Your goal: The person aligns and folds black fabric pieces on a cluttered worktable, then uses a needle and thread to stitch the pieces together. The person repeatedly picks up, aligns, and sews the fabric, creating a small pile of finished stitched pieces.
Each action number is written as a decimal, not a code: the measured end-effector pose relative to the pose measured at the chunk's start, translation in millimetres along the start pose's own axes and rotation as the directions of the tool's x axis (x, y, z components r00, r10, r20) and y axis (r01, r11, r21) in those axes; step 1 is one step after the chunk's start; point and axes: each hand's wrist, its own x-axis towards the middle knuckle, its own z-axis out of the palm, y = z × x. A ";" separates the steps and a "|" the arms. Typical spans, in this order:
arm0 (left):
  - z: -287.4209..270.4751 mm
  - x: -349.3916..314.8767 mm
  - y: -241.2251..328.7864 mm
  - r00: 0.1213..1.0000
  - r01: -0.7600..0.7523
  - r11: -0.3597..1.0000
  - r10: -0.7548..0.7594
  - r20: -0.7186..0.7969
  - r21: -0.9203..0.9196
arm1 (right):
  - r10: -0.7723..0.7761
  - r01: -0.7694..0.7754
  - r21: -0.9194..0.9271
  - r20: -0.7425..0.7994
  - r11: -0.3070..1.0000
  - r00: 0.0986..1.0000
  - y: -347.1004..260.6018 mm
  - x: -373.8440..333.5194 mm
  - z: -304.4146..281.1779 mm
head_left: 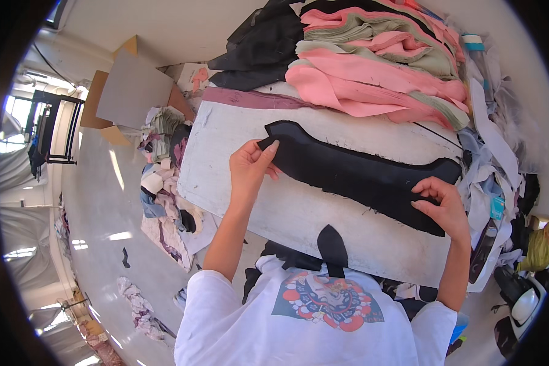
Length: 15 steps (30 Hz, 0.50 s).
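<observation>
A long black cut piece of fabric [354, 174], shaped like a collar with frayed edges, is stretched between my hands over the white tabletop [226, 165]. My left hand [254, 160] pinches its left end between thumb and fingers. At the other end, my right hand [439, 202] grips the fabric near its lower right corner, with the thumb below the fingers. A small leaf-shaped black fabric piece [332, 244] lies at the table's near edge, close to my shirt.
Pink and grey-green folded fabric [378, 79] is heaped at the back, beside black fabric [262, 46] and a mauve strip [256, 98]. Scraps [165, 177] pile up left of the table near a cardboard box [131, 88]. More pale scraps [485, 140] hang at the right.
</observation>
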 end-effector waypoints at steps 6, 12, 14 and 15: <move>4.3 26.7 1.3 0.997 -0.021 0.956 0.043 -0.068 0.292 | -0.058 0.055 -0.093 -0.032 0.994 0.998 2.1 26.1 -0.1; 4.8 42.9 -15.8 0.986 -0.074 0.802 0.149 -0.078 0.593 | -0.081 0.067 -0.235 -0.052 0.970 0.995 5.5 39.6 1.6; 9.3 37.8 -10.1 0.941 -0.139 0.566 0.332 -0.071 0.813 | -0.109 0.091 -0.260 -0.056 0.961 0.992 9.3 42.3 2.7; 13.8 33.5 -5.5 0.908 -0.153 0.428 0.416 -0.044 0.891 | -0.119 0.101 -0.264 -0.053 0.959 0.992 9.6 43.3 3.2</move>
